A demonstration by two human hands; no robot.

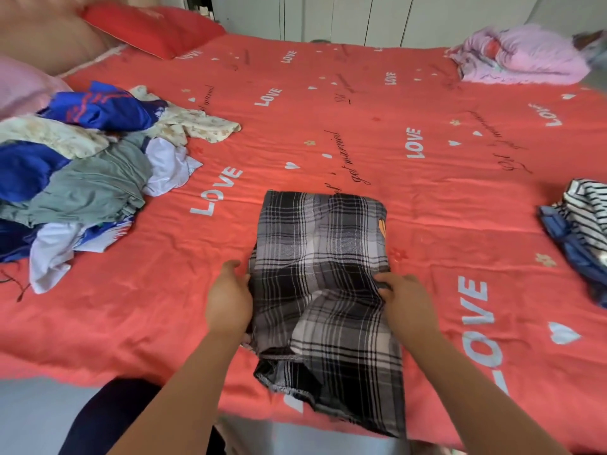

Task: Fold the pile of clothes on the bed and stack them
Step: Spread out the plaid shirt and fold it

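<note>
On the left of the bed (361, 126), the unfolded pile of clothes (75, 178) waits in a heap of blue, grey, white and cream, well apart from my hands. My left hand (230, 297) is at the left edge of the plaid garment (322, 274). It seems to grip the cloth there, though the fingertips are hidden by the fabric, so I cannot tell how firmly.

The plaid garment lies straight ahead of me, already narrowed to a long strip. Its long axis runs directly away from me, from the near edge of the bed, where its hem hangs over, towards the middle of the bed. My right hand (405, 298) pinches the right edge, level with the left. Both hands sit about halfway along the strip and are equally near it. By my reckoning, the coming fold goes across that line, one end laid over the other.

At far right lies a striped and blue stack (581, 231), the likely place for this piece.
</note>
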